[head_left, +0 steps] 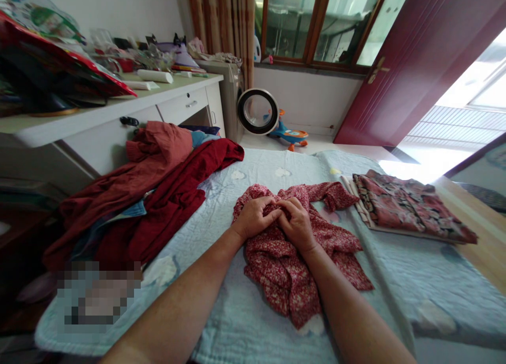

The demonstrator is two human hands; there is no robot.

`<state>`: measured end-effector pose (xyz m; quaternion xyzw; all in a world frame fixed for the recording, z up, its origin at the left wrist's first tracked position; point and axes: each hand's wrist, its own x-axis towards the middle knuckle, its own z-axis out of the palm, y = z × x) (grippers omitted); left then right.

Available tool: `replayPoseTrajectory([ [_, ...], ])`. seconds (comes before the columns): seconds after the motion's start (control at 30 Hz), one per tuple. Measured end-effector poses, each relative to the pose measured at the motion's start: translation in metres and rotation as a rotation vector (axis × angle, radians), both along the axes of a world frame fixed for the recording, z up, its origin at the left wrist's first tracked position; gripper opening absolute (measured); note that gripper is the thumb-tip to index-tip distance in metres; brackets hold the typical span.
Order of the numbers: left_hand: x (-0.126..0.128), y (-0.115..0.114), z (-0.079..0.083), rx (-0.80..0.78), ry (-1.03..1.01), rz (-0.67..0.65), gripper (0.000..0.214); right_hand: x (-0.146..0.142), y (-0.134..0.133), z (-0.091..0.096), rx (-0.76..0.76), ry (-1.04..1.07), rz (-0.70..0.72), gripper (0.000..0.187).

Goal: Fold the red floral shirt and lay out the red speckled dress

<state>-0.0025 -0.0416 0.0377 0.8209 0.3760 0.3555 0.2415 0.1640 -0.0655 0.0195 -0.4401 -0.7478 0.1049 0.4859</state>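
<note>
A crumpled red floral garment (292, 264) lies on the pale blue quilt (245, 311) in the middle of the view. My left hand (253, 216) and my right hand (296, 224) sit side by side on its upper part. The fingers of both are curled and pinch the fabric where the hands meet. One sleeve of the garment stretches away to the right, toward a folded stack.
A pile of dark red clothes (158, 195) lies at the left. A folded patterned garment (411, 206) rests at the right on the bed. A cluttered white desk (118, 111) stands at left. A dark red door (427, 58), a round fan (258, 111) and a toy (290, 135) are beyond.
</note>
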Motion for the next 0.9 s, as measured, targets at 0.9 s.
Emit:
replayPoseTrajectory([
  [0.9, 0.0041, 0.0038, -0.0037, 0.077, 0.043, 0.019, 0.02, -0.0022, 0.0048, 0.0015, -0.121, 0.08, -0.069, 0.013],
])
